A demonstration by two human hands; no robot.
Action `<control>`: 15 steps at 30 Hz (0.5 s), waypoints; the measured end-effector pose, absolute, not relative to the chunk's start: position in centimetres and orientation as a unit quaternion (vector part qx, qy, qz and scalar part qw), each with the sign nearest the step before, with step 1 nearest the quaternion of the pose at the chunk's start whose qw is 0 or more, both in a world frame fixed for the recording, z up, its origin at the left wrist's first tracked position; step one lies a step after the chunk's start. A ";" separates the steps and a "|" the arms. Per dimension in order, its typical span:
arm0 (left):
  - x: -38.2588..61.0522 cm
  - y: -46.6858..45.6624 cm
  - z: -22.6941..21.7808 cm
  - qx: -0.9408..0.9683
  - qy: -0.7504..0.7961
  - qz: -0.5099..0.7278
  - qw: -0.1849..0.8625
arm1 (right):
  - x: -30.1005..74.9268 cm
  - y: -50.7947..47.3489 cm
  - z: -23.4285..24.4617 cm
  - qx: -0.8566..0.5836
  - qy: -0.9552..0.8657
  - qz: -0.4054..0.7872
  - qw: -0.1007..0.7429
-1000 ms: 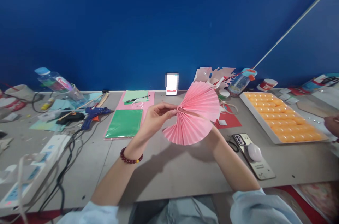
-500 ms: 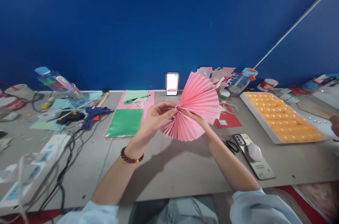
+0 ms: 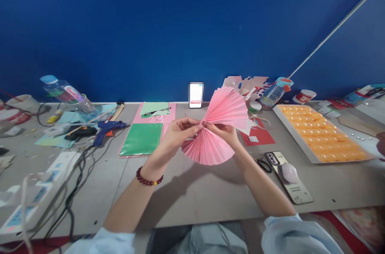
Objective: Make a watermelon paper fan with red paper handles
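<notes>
A pink pleated paper fan (image 3: 224, 111) is held up above the grey table (image 3: 192, 194), spread in two lobes, one above and one below the pinch. My left hand (image 3: 177, 136), with a dark bead bracelet on its wrist, pinches the fan's centre from the left. My right hand (image 3: 224, 133) grips the same centre from the right, its fingers lying between the two lobes.
Green and pink paper sheets (image 3: 141, 138) lie left of the fan, with a blue glue gun (image 3: 106, 129), cables and a power strip (image 3: 27, 202) further left. A phone (image 3: 287, 176), scissors, a tray of orange balls (image 3: 323, 133) and bottles stand at the right.
My right hand came from behind the fan's lower lobe to its centre. The upper lobe swung up and then a little down.
</notes>
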State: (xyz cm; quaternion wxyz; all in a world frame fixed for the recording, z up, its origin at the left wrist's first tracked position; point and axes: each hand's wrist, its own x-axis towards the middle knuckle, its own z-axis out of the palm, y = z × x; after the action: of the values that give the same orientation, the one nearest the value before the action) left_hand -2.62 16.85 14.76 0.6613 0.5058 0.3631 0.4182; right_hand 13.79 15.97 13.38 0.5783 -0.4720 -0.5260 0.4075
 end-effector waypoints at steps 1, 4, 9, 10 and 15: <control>-2.6 16.8 14.8 0.504 0.365 0.418 0.662 | 13.8 16.0 13.1 -0.472 -0.533 0.397 0.579; -2.6 16.6 15.0 0.497 0.370 0.416 0.665 | 14.0 16.3 12.4 -0.477 -0.547 0.375 0.576; -2.5 16.3 15.4 0.481 0.362 0.425 0.676 | 13.9 16.4 12.6 -0.485 -0.521 0.394 0.582; -2.5 16.3 15.4 0.480 0.361 0.425 0.677 | 13.9 16.3 12.7 -0.484 -0.519 0.396 0.582; -2.5 16.2 15.4 0.479 0.366 0.432 0.671 | 13.9 15.8 12.9 -0.472 -0.540 0.388 0.579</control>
State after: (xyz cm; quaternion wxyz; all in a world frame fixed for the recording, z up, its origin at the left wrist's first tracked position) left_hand -2.47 16.22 15.37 0.6712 0.4792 0.3656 0.4315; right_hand 13.92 15.81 12.94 0.5790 -0.4720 -0.5399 0.3880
